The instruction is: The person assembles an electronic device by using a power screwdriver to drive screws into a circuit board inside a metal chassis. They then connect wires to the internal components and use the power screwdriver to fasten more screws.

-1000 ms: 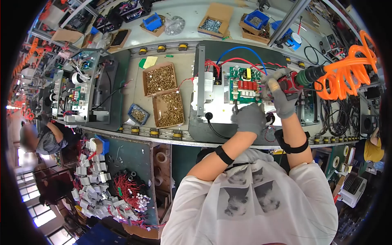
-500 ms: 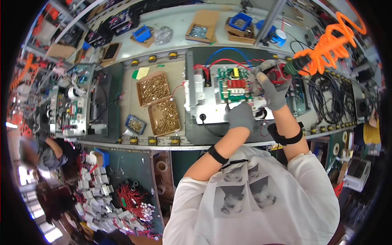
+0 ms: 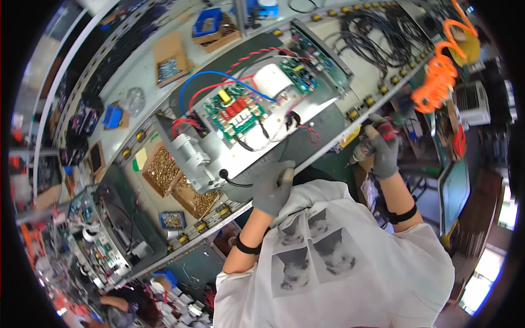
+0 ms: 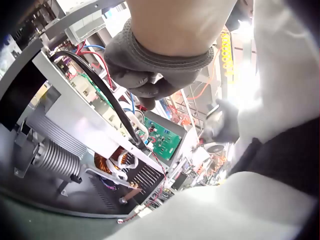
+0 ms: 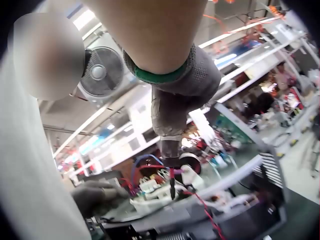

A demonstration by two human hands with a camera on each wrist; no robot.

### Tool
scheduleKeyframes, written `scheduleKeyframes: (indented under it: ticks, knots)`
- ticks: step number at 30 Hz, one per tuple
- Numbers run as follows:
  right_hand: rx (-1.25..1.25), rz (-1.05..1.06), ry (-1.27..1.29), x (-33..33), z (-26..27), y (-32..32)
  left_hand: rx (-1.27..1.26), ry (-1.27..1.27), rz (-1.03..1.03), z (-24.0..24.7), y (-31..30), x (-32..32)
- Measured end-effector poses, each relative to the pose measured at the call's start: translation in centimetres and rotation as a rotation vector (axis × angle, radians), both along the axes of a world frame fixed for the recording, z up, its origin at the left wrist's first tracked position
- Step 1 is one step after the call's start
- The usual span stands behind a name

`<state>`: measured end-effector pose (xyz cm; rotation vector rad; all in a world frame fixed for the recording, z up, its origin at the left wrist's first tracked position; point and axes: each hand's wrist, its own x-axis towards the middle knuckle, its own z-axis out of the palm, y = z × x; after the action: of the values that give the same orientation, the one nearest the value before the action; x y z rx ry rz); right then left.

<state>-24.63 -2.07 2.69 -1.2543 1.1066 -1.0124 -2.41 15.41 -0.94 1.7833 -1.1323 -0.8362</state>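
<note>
My gloved right hand (image 3: 385,153) grips a red air screwdriver (image 3: 386,130) off the bench's front edge, its tip pointing down and left. A coiled orange air hose (image 3: 437,82) rises behind it. My gloved left hand (image 3: 272,188) is at the bench's front edge, below the open metal chassis (image 3: 240,161), with its fingers loosely bent and nothing in them. On the chassis sits a green circuit board (image 3: 232,112) with red components, and blue and red cables arch over it. A white cylinder (image 3: 273,80) stands to its right. The left wrist view shows the chassis's coiled resistor (image 4: 57,157).
Cardboard boxes of brass screws (image 3: 164,169) and a small blue bin (image 3: 173,220) lie left of the chassis. Another open unit (image 3: 104,240) sits farther left. Black cables (image 3: 377,41) are heaped to the right. Boxes and blue bins (image 3: 208,23) line the back bench.
The head view has turned, tilting the bench. My right hand has carried the screwdriver away from the circuit board, past the front edge. My left hand has drawn back from the board to that edge.
</note>
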Motion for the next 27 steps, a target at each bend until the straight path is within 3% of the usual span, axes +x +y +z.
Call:
scheduleKeyframes:
  ticks: [3, 5, 7, 8, 9, 11, 12, 13, 15, 17, 20, 21, 23, 24, 25, 27]
  knots:
    - [0.094, -0.198, 0.161, -3.0, -6.3, 1.3, 0.020, 0.162, -0.079, -3.6, -2.8, -1.9]
    - [0.212, -0.186, 0.116, -4.8, -10.6, 2.1, 0.137, 0.346, 0.019, -5.9, -6.1, -3.4]
    - [0.327, -0.160, 0.062, -5.7, -14.4, 2.6, -0.177, -0.116, -0.275, -16.2, -9.3, -2.9]
    - [0.353, -0.141, 0.064, -6.0, -16.1, 2.6, 0.133, 0.712, 0.029, -7.6, -10.3, -3.5]
    - [0.375, -0.119, 0.065, -6.1, -17.8, 2.3, 0.131, 0.706, 0.024, -7.4, -10.4, -3.4]
    - [0.351, -0.133, 0.186, -6.3, -20.4, 2.0, -0.130, 0.729, -0.385, -7.3, -9.3, -2.9]
    - [0.322, -0.189, 0.161, -6.0, -21.1, 1.8, -0.021, 0.566, -0.401, -4.1, -7.9, -2.8]
    - [0.291, -0.244, 0.134, -5.8, -21.8, 1.5, -0.018, 0.558, -0.401, -2.1, -6.8, -2.5]
    - [0.335, -0.251, 0.129, -6.1, -22.9, 0.9, 0.261, 0.667, -0.310, 0.9, -4.4, -1.5]
    - [0.376, -0.254, 0.128, -6.7, -24.1, 0.5, 0.114, 0.432, -0.280, 4.6, -1.3, 0.3]
    - [0.341, -0.255, 0.083, -7.3, -26.1, 0.1, -0.090, -0.255, -0.028, 8.2, 2.3, 2.3]
    - [0.387, -0.215, 0.197, -7.6, -26.8, 0.0, -0.164, -0.490, 0.054, 8.7, 3.4, 2.9]
    - [0.427, -0.165, 0.304, -8.0, -28.9, 0.3, -0.118, -0.390, 0.215, 11.0, 4.5, 3.4]
    - [0.314, -0.210, 0.379, -8.0, -30.4, 0.8, -0.184, -0.231, 0.322, 11.7, 4.8, 3.3]
    - [0.200, -0.253, 0.451, -7.5, -30.8, 1.0, -0.185, -0.242, 0.332, 12.3, 5.1, 3.3]
    - [0.310, -0.245, 0.467, -6.8, -31.1, 0.7, -0.373, -0.034, 0.415, 13.1, 5.8, 3.7]
